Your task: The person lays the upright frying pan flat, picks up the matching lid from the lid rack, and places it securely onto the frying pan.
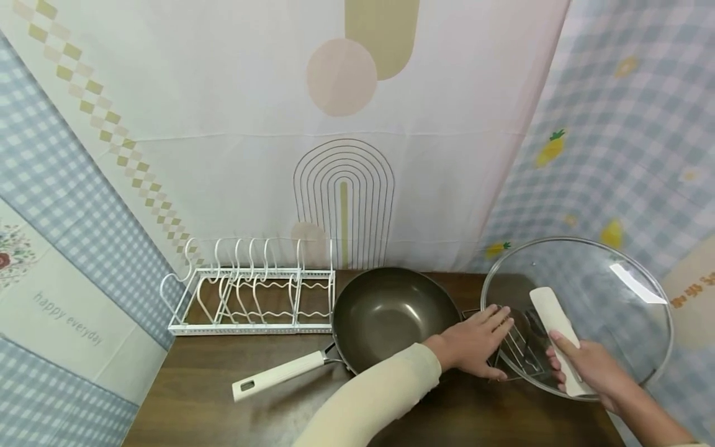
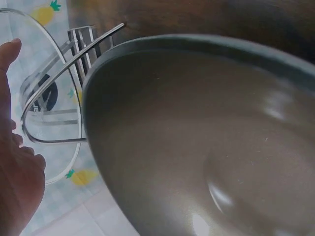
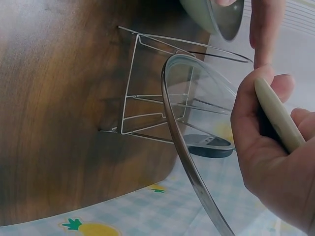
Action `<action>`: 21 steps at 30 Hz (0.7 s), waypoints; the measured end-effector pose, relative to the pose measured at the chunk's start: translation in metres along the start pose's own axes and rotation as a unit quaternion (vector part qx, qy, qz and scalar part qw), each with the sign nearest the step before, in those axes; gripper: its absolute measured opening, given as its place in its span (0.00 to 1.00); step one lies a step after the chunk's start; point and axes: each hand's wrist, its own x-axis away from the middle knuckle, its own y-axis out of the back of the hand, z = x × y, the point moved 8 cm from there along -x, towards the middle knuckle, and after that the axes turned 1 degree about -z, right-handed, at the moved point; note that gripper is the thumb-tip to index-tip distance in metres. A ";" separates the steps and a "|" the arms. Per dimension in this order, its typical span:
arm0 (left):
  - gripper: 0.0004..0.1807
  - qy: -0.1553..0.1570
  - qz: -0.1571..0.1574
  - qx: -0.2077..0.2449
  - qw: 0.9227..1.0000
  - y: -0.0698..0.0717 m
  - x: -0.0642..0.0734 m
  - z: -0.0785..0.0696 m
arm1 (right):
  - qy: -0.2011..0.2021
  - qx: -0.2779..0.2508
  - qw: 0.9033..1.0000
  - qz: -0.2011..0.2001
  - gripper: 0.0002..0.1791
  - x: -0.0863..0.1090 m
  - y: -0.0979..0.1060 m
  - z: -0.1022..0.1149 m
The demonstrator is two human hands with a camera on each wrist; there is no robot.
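My right hand (image 1: 594, 369) grips the long cream handle (image 1: 553, 313) of a large glass lid (image 1: 620, 310) with a metal rim. The lid is tilted over a wire rack (image 3: 129, 83) at the right end of the table. My left hand (image 1: 477, 341) reaches across to the rack with its fingers stretched out, between the pan and the lid. Beside it stands a dark wok (image 1: 391, 310) with a cream handle (image 1: 279, 375) pointing front left. In the left wrist view, the left hand's fingers lie beside the rack's bent wire (image 2: 54, 78).
A white wire dish rack (image 1: 251, 329) with upright loops stands on the back left of the brown wooden table (image 1: 206, 385). Patterned cloths (image 1: 234, 174) hang behind the table and at both sides. A dark round part (image 3: 209, 147) shows through the glass by the wire rack.
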 end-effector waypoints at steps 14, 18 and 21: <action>0.56 0.006 -0.035 0.023 0.999 0.008 0.020 0.016 | 0.023 0.005 1.000 0.006 0.27 0.010 0.010 0.016; 0.56 0.007 -0.041 0.043 0.998 0.011 0.025 0.020 | 0.033 0.014 0.999 0.012 0.27 0.014 0.012 0.021; 0.56 0.007 -0.045 0.057 0.997 0.014 0.028 0.021 | 0.033 0.020 0.999 0.014 0.28 0.015 0.014 0.024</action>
